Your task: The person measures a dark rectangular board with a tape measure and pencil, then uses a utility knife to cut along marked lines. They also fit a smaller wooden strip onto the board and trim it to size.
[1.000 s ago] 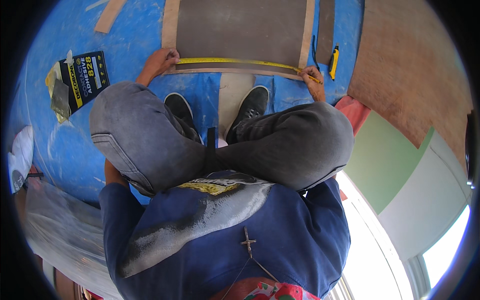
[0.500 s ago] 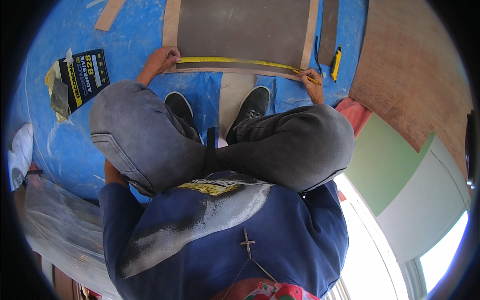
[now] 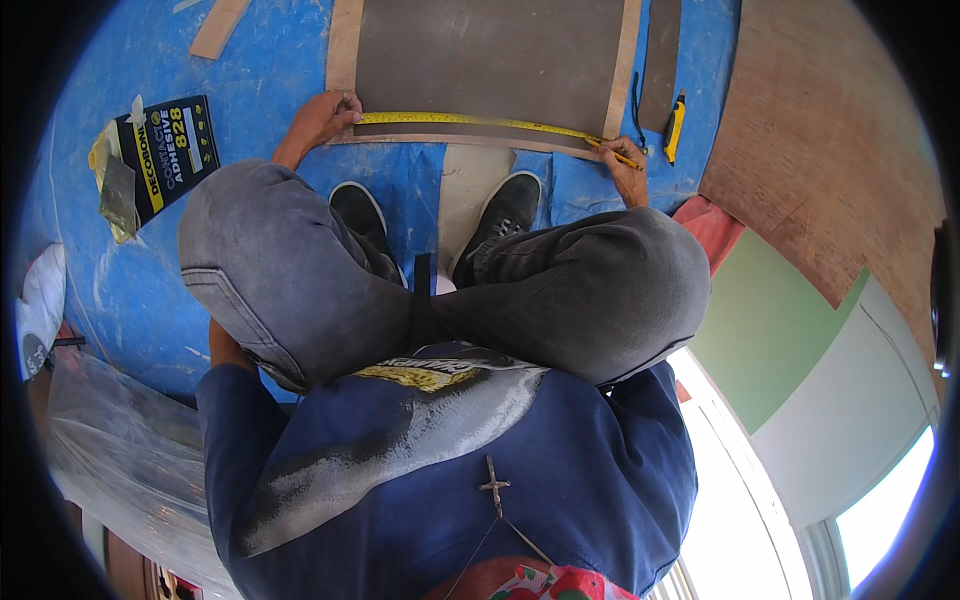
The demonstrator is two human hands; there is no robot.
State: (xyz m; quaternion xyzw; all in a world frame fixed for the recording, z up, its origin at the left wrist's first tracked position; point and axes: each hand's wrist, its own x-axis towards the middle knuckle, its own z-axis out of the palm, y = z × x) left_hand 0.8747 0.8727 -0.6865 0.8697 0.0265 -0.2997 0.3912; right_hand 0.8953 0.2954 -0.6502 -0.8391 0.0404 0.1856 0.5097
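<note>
- The left hand [image 3: 325, 118] is at the near left corner of the brown panel [image 3: 490, 50], its thumb and fingers nearly closed, pinching the left end of the yellow tape measure [image 3: 450, 118].
- From those fingertips the tape measure runs rightward, just inside the panel's near edge and roughly along it, its right end close by the right hand [image 3: 626, 175].
- The right hand is at the panel's near right corner, fingers curled round a yellow pencil [image 3: 622, 158] whose front end points left toward the tape; whether those fingers also grip the tape, one cannot tell.
- Pale wooden strips border the panel: a left strip [image 3: 343, 50], a right strip [image 3: 623, 65] and a near strip [image 3: 470, 140].
- The panel lies on a blue sheet [image 3: 270, 60], with the person's shoes [image 3: 510, 200] just beyond its near edge.
- Outside the panel's right edge lie a dark strip [image 3: 659, 70], a thin black cord [image 3: 635, 105] and a yellow utility knife [image 3: 676, 130], the knife near the right hand.
- Well left of the panel's near left corner is a black and yellow container [image 3: 178, 150].
</note>
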